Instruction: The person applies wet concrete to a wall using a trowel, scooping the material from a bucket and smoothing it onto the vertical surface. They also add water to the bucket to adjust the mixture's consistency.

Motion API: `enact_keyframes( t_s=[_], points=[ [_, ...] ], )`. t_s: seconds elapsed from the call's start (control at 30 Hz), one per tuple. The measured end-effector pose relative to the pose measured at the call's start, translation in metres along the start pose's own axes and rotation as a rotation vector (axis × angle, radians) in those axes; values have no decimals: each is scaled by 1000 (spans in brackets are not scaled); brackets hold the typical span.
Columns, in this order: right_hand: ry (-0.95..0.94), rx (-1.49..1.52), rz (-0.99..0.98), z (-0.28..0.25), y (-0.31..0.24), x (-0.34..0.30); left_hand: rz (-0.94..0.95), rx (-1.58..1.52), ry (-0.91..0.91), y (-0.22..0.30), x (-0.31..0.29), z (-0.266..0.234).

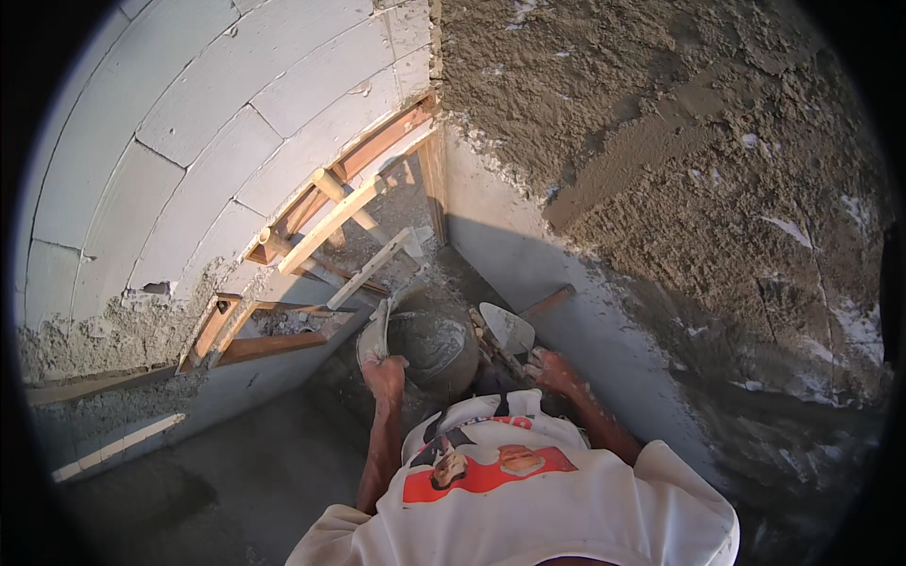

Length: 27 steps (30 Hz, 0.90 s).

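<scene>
A round bucket (pixel 464 363) with wet grey mortar inside stands in front of me. At its left side my left hand (pixel 383 375) is closed on a pale, mortar-smeared curved piece (pixel 374 332); whether this is a separate tool or part of the bucket's rim I cannot tell. To the right of the bucket, my right hand (pixel 553 369) is closed, apparently round the handle of a trowel (pixel 508 328). The trowel's pale, pointed blade tilts up beside the bucket, and my fingers hide most of the handle.
Rough wet mortar (pixel 661 123) covers the wall at right above a smooth grey band. Pale blocks (pixel 217 123) form the left wall. Wooden bars (pixel 330 226) and poles cross an opening in the corner. A wooden strip (pixel 547 301) leans near the right wall.
</scene>
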State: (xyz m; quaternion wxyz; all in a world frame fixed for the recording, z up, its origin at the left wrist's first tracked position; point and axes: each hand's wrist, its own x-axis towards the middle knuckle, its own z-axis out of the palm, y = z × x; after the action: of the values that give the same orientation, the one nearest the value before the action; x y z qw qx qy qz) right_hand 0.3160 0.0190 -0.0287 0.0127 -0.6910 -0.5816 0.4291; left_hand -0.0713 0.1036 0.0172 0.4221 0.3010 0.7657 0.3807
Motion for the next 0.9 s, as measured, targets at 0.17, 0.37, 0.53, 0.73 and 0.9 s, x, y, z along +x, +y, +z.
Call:
enact_keyframes(
  t_s=[0.17, 0.37, 0.53, 0.73, 0.9],
  points=[
    [-17, -250, -148, -18, -75, 19, 206, 168, -51, 47, -11, 8],
    [128, -499, -330, 0, -103, 58, 299, 219, -79, 90, -26, 7],
    [-125, -327, -372, 20, -106, 87, 211, 282, -114, 106, -35, 4],
    [-325, 175, -490, 69, -114, 80, 202, 354, -102, 114, -41, 2],
    [-574, 162, -331, 51, -139, 44, 144, 250, 17, 84, -56, -13]
  ],
)
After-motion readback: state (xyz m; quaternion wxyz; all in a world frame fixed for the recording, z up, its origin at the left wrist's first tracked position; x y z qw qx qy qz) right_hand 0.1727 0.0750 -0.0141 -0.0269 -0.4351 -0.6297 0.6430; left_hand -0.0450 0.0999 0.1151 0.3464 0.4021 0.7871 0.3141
